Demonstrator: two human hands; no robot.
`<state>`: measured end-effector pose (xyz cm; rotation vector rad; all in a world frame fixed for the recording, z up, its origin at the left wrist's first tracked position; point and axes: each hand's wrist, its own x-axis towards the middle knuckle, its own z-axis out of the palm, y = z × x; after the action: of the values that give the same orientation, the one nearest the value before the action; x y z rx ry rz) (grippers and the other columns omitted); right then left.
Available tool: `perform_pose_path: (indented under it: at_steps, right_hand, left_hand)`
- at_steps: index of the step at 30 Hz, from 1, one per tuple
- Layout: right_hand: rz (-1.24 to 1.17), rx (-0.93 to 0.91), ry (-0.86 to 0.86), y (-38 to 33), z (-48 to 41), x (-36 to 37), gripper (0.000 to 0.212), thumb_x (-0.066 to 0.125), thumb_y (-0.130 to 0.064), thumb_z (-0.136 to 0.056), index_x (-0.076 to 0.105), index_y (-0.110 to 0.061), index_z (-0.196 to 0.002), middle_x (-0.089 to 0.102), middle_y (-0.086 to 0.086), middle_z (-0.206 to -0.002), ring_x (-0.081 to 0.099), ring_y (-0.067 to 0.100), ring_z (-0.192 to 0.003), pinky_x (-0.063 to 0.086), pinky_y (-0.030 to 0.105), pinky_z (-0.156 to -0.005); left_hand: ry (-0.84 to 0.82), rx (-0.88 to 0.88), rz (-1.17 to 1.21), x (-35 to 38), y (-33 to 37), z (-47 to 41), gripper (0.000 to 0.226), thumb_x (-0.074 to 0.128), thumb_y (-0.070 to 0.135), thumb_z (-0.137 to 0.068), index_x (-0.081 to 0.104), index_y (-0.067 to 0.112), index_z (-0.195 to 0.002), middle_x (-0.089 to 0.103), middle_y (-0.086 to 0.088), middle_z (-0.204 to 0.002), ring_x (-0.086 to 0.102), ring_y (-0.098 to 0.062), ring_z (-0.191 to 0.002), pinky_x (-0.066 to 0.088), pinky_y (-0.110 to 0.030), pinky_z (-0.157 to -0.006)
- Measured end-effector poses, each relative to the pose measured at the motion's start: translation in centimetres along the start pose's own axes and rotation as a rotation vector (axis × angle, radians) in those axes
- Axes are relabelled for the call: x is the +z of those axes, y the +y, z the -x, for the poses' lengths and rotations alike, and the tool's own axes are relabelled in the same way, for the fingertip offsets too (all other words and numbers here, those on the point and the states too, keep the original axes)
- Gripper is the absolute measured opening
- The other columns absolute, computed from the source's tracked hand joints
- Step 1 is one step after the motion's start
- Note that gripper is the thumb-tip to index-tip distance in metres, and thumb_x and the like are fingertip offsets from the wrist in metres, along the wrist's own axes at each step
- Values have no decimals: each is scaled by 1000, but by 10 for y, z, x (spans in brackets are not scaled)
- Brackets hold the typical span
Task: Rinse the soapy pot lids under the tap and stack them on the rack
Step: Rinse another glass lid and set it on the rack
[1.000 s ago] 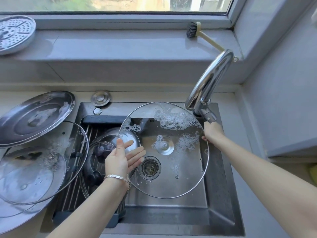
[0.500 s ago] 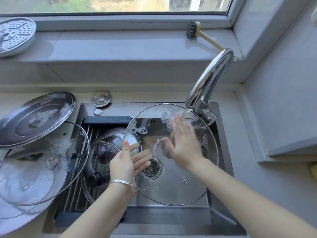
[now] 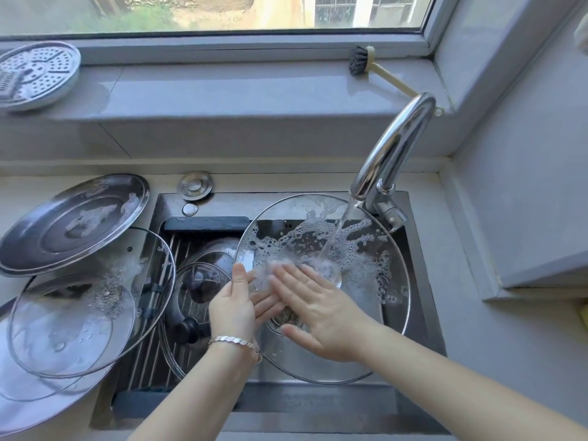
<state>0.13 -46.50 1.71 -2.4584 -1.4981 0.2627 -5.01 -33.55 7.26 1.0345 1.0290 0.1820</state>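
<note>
The tap (image 3: pixel 394 148) arched over your sink's (image 3: pixel 318 405) far right, the glass lid (image 3: pixel 366 307) spanned its middle, other lids (image 3: pixel 197 291) crowded the left rack (image 3: pixel 140 374); you had room along the near wall.

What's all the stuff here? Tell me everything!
big glass lid: one, clear, sudsy, over the sink under the water
tap: one, shiny silver, right of sink, running
sink: one, steel
rack: one, dark, over sink's left side
lids on rack: steel and glass, overlapping, count unclear
soapy lids: several, steel and glass, piled on counter left
holey plate: one, silver, left windowsill
brush: one, dark bristles, cream handle, right windowsill
round caps: two, steel, behind sink
bracelet: one, silver, left wrist
left hand: pinches that lid's rim
right hand: flat on that lid
</note>
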Motion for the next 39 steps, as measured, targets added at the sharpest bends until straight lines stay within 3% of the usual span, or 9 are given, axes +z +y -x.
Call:
perform_pose_path:
  at_steps: [5,8,12,17,21,25,28,34,39]
  right_hand:
    - [-26,289,65,16,-7,-16,74,-3,-61,-89,-8,-15,-146,-12,2,-154,-12,17,-144,-10,30,-114]
    - [-177,184,29,-9,-17,-16,68,6,-58,-91,-13,-20,-143,-22,-2,-151,-25,9,-140,-16,29,-113]
    - [-105,-27,32,-11,15,3,56,21,-43,-98,23,-11,-144,28,5,-150,25,16,-140,16,31,-114]
    - [-175,386,223,15,51,12,31,44,-22,-86,74,-12,-85,73,3,-97,69,20,-94,57,39,-79]
    - [-485,807,40,9,56,10,49,37,-31,-99,34,-10,-143,26,2,-153,21,15,-142,15,26,-114]
    - [-666,883,-58,-7,22,15,74,25,-52,-96,-11,-13,-148,-18,3,-156,-16,13,-143,-7,29,-115]
    - [-520,869,87,-3,-14,4,75,14,-56,-93,-14,-11,-147,-24,6,-154,-24,14,-141,-16,30,-113]
    - [-405,193,94,-26,-20,-12,68,7,-52,-87,-7,-18,-145,-16,-10,-151,-18,2,-140,-12,26,-116]
    - [-241,530,24,21,-10,-13,81,-8,-69,-79,-21,-20,-143,-30,-1,-150,-31,8,-136,-10,36,-117]
  left_hand:
    - [-22,-20,-16,-1,-4,8,40,39,44,-94,60,11,-86,71,-13,-65,69,-20,-52,56,-28,-51]
    - [3,-16,-12,4,-4,10,39,39,41,-95,62,11,-86,69,-15,-78,69,-15,-51,57,-27,-51]
    - [51,28,-42,0,7,6,34,42,37,-95,62,11,-85,67,-16,-75,66,-14,-47,54,-21,-45]
    - [82,217,-346,1,19,4,28,46,32,-94,58,15,-76,66,-13,-67,60,-21,-53,50,-21,-42]
    - [75,326,-516,5,21,11,33,47,31,-94,55,16,-66,67,-9,-68,61,-26,-56,53,-34,-56]
    - [57,215,-372,9,13,17,28,45,29,-95,55,14,-73,64,-12,-66,63,-18,-52,50,-22,-41]
    - [11,98,-251,15,-1,27,29,43,26,-96,56,9,-78,64,-12,-58,63,-15,-42,50,-24,-39]
    - [60,108,-234,11,-12,22,37,47,26,-95,64,12,-65,66,2,-48,65,-23,-56,56,-38,-59]
    - [-24,32,-137,14,-4,29,33,41,30,-96,57,6,-82,67,-9,-51,66,-21,-44,53,-29,-40]
